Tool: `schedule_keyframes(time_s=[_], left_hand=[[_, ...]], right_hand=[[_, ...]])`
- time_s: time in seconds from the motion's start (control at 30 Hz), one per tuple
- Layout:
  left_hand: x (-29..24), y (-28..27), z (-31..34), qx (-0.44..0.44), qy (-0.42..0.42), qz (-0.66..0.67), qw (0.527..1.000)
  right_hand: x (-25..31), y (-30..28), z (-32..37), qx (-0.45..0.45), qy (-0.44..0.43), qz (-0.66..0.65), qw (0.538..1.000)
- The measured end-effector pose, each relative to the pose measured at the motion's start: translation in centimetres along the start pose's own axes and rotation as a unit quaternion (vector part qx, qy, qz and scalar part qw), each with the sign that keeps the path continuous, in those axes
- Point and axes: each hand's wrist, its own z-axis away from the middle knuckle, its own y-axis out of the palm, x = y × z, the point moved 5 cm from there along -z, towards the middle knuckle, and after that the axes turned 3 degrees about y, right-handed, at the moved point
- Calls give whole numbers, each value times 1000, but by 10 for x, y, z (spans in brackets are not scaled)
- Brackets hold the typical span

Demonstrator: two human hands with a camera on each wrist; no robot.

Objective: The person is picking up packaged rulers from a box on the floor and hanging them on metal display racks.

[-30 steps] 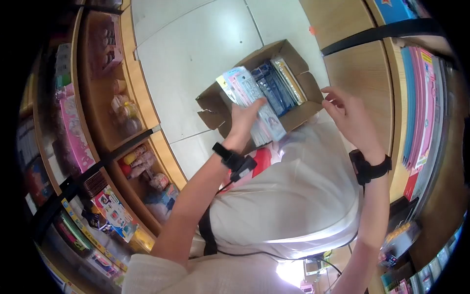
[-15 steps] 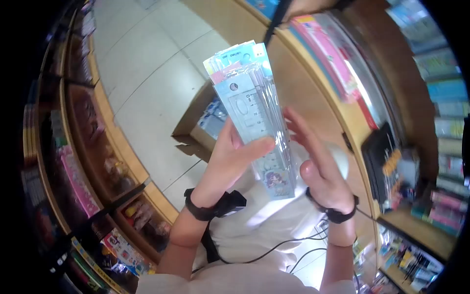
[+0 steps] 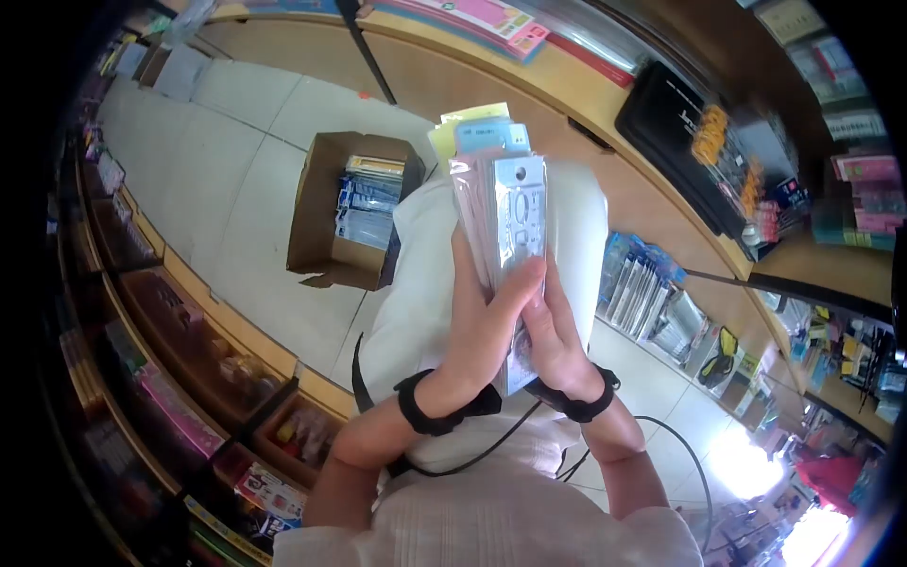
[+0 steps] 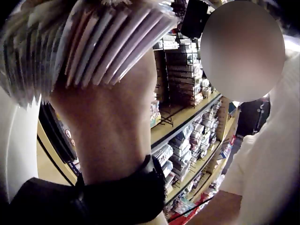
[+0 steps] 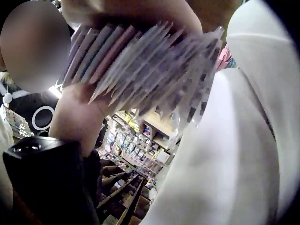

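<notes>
Both hands hold a thick stack of ruler packs (image 3: 520,203) upright over the lap. The front pack is a pale ruler in clear wrapping, with pink, blue and yellow packs behind it. My left hand (image 3: 472,335) grips the stack from the left side, its thumb across the front. On the right side, my right hand (image 3: 559,345) grips it too, thumb on the front close to the other thumb. From below, the ruler packs' lower edges (image 4: 112,42) fan out in the left wrist view. Their clear sleeves (image 5: 150,70) show in the right wrist view.
An open cardboard box (image 3: 307,213) with several packaged items (image 3: 368,203) stands on the tiled floor (image 3: 213,180). Shelves (image 3: 227,312) of goods line the left. Along the right runs a wooden shelf edge (image 3: 605,123), with a black case (image 3: 661,123) on it.
The ruler packs have risen from over the box to in front of the body in my left hand. My right hand has come in and now grips them. The head view has turned.
</notes>
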Motion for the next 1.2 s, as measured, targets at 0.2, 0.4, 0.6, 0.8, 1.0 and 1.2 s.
schedule_keyframes(time_s=[0.2,0.4,0.6,0.8,1.0,1.2], left_hand=[[16,15,8,64,-32,-83,994],[14,25,21,63,-22,-79,995],[13,15,21,65,-10,-113,991],[-6,-9,2,201,-136,48,969],[-8,-2,1,223,-150,87,959],[-4,-5,-3,181,-111,26,977]], right_hand=[[-7,-25,29,-16,48,-12,999],[-12,-36,42,3,90,-45,995],[-31,-28,43,24,107,17,994],[-41,-28,60,99,158,-231,955],[-43,-15,66,179,205,-211,939],[-43,-15,62,142,231,-239,932]])
